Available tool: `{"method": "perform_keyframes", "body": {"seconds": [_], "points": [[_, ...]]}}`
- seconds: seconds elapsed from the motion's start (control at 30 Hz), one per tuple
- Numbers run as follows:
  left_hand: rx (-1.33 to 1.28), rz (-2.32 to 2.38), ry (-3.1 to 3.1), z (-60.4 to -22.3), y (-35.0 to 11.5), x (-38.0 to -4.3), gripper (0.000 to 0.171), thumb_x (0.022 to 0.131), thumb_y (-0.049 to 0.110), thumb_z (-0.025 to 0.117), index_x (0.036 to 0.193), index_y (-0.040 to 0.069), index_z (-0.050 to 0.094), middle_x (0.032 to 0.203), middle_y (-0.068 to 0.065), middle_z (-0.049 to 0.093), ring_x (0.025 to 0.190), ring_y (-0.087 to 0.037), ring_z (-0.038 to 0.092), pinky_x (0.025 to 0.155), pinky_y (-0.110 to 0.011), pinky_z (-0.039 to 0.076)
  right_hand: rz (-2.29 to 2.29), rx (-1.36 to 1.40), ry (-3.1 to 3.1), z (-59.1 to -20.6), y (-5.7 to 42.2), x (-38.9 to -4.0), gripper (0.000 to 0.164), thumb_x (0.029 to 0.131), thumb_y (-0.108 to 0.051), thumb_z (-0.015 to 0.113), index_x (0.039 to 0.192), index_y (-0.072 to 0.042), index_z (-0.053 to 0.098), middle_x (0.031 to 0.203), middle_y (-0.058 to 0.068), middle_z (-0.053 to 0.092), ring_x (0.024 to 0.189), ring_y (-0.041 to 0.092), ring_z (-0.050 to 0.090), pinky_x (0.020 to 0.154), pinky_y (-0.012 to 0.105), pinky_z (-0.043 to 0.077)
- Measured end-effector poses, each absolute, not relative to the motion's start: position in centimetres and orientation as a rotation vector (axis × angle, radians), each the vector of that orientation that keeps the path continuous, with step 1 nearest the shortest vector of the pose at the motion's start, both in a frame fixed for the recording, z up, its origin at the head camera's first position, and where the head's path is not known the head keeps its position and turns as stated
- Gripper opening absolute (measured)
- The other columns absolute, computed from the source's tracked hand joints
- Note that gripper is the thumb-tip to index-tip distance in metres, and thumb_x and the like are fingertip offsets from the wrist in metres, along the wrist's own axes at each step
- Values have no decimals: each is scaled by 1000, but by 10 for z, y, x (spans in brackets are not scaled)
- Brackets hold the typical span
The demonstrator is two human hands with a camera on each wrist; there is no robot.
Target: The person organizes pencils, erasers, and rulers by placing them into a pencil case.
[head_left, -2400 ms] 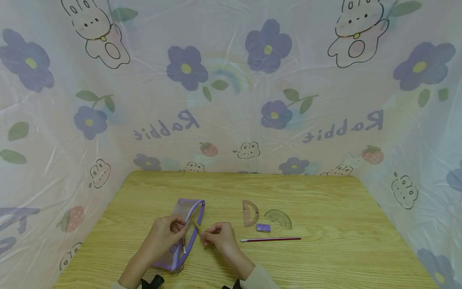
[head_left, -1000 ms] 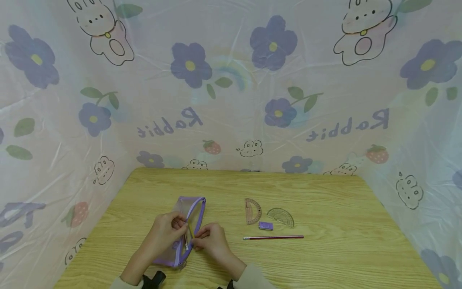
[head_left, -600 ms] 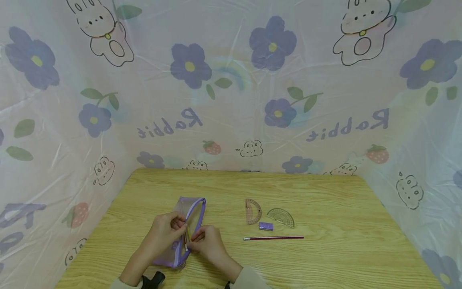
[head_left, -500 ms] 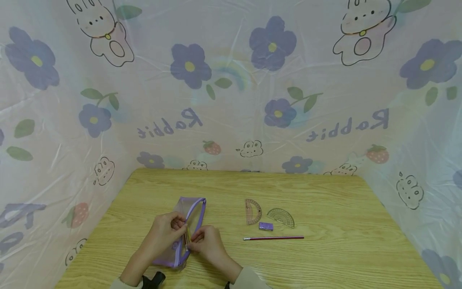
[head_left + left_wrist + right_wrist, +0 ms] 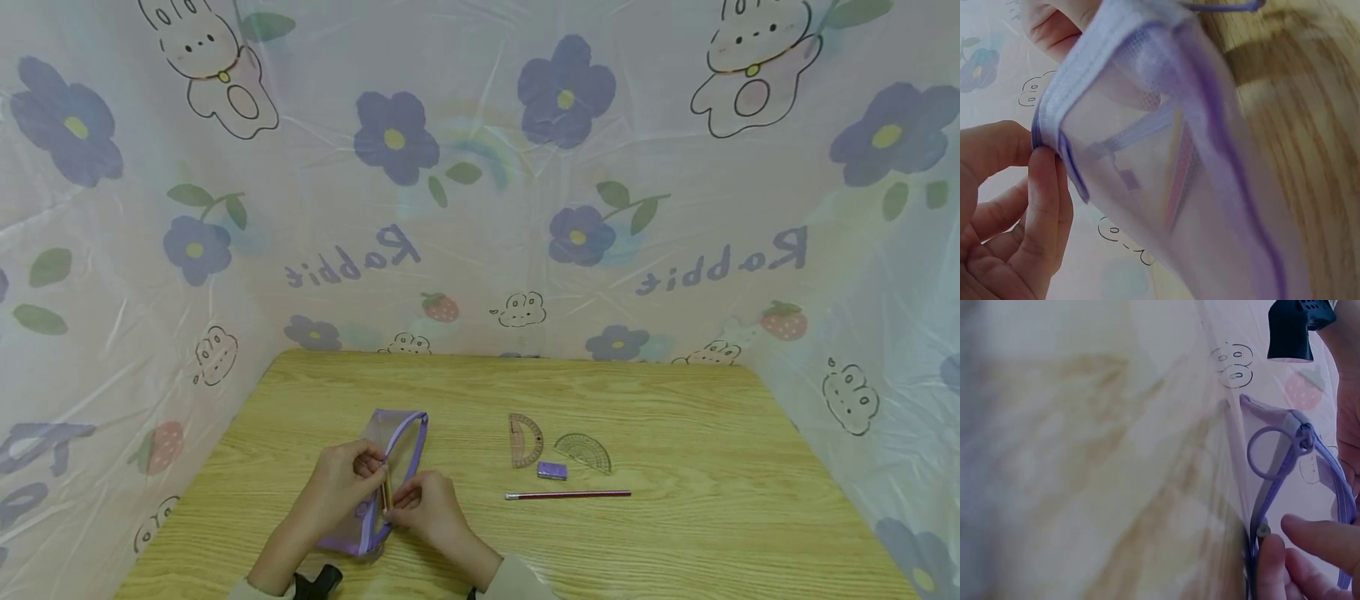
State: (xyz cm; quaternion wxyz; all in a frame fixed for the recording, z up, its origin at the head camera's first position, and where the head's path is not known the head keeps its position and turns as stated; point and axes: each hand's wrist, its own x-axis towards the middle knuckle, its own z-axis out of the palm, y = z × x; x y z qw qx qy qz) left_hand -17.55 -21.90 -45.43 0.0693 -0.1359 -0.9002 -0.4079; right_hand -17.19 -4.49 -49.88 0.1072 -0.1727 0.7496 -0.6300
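Rabbit-print curtain (image 5: 480, 183) behind wood-grain desk (image 5: 675, 433) | purple zip pencil pouch (image 5: 381, 429), unzipped, toward desk's left edge | left hand (image 5: 341, 475) pinching its rim | right hand (image 5: 431, 508) at its mouth by yellow pencil (image 5: 389, 490); whether fingers grip, I can't tell from here

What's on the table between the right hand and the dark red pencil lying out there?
Nothing; in the head view, only bare wood-grain tabletop shows between the right hand and the dark red pencil.

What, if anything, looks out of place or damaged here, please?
Only the curtain looks odd, perhaps hung backwards: its "Rabbit" lettering reads mirrored. The case gapes, but the left hand holds its rim. Nothing on the table looks spilled or damaged.
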Motion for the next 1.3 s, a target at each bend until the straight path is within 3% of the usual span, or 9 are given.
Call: {"method": "perform_keyframes", "body": {"seconds": [0.17,0.4,1.0,1.2,1.3], "points": [[-403,-1241,-2706,-455,-219,-175,8,85,-4,73,92,-2,69,76,3,66,67,-6,63,59,-20,56,-1842,-512,2196,-499,-47,-170,12,77,10,80,84,8,70,70,5,69,58,7,65,53,19,55],[-416,-1233,-2700,-455,-219,-173,10,85,-5,74,90,1,68,76,2,65,66,-6,62,59,-20,56,-1906,-509,2022,-496,-49,-166,12,79,13,76,89,10,71,77,11,71,67,20,71,59,24,59],[-428,-1224,-2698,-456,-219,-175,9,85,-4,74,91,-1,69,77,3,65,67,-6,62,59,-20,56,-1918,-578,1994,-500,-45,-170,12,80,16,73,91,10,71,81,12,72,69,17,70,60,23,59],[-410,-1214,-2709,-455,-219,-176,9,85,-3,74,91,0,69,76,3,65,67,-6,62,59,-20,56,-1904,-569,2046,-496,-42,-170,12,81,16,72,92,12,70,84,19,71,71,20,70,61,21,58],[-399,-1207,-2707,-456,-218,-176,9,84,-3,74,90,0,69,76,3,65,66,-5,62,59,-20,55,-1897,-602,2048,-501,-41,-173,11,81,13,74,91,10,71,82,16,71,70,15,70,61,21,58]]}}
